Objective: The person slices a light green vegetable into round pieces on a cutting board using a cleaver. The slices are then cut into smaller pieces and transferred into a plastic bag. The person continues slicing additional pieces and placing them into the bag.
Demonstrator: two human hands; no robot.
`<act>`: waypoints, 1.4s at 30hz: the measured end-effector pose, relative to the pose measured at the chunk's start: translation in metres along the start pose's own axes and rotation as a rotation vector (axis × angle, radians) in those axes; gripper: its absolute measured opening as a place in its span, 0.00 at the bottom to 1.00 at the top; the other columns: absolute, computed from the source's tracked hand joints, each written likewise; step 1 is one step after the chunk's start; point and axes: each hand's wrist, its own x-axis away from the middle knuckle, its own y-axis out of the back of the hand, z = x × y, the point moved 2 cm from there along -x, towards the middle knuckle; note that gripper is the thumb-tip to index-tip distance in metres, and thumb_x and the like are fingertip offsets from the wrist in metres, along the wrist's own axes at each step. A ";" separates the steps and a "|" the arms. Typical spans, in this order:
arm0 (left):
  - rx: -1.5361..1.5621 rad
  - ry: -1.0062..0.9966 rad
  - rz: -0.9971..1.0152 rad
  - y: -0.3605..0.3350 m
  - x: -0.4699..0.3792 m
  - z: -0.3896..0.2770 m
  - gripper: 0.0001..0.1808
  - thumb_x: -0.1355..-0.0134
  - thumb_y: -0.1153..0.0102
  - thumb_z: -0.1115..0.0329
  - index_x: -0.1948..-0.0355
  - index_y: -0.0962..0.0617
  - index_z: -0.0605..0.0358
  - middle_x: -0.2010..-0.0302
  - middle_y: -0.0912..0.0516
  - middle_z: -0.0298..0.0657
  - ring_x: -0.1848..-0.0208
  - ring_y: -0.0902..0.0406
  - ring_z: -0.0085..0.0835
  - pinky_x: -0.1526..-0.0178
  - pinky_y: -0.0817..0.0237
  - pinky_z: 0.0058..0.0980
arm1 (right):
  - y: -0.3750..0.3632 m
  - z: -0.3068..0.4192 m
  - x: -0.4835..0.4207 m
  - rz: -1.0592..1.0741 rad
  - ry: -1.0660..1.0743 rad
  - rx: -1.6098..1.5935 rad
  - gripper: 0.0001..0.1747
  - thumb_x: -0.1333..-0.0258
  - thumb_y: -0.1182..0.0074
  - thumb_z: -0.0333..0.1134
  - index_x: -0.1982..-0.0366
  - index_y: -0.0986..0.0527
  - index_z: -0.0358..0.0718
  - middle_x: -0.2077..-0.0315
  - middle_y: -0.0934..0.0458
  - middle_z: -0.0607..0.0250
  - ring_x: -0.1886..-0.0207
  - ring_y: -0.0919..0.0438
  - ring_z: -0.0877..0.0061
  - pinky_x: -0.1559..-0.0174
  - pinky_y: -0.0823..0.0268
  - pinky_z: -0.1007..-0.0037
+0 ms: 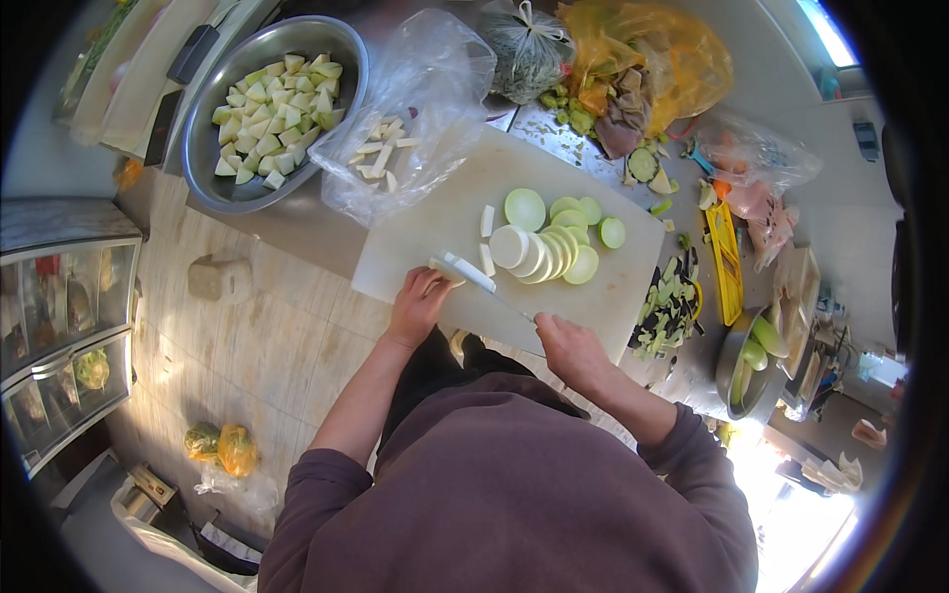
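My right hand (578,352) grips the handle of a kitchen knife (511,304), its blade slanting up and left over the white cutting board (415,244). At the board's near left edge, the fingers of my left hand (422,300) close on a pale piece of vegetable (443,271), mostly covered by fingers and blade. A cut white strip (471,273) lies along the blade. Beyond it sit two more strips, one a short white stick (486,221). Right of these, a fanned row of round pale-green slices (545,256) overlaps, with several loose rounds (525,210) behind.
A steel bowl (194,141) of cubed vegetable (274,111) stands back left, beside a clear plastic bag (437,81) of pale sticks. Peelings (663,304), a yellow slicer (723,252) and a metal bowl (758,370) of green vegetables line the right. Yellow bags (689,59) lie behind.
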 end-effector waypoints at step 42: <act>0.102 0.098 -0.076 -0.005 -0.011 -0.001 0.13 0.56 0.36 0.79 0.66 0.20 0.57 0.62 0.21 0.40 0.62 0.22 0.39 0.62 0.27 0.32 | 0.007 0.001 0.019 -0.069 -0.122 -0.026 0.07 0.42 0.54 0.28 0.61 0.35 0.37 0.72 0.25 0.54 0.69 0.23 0.57 0.69 0.31 0.58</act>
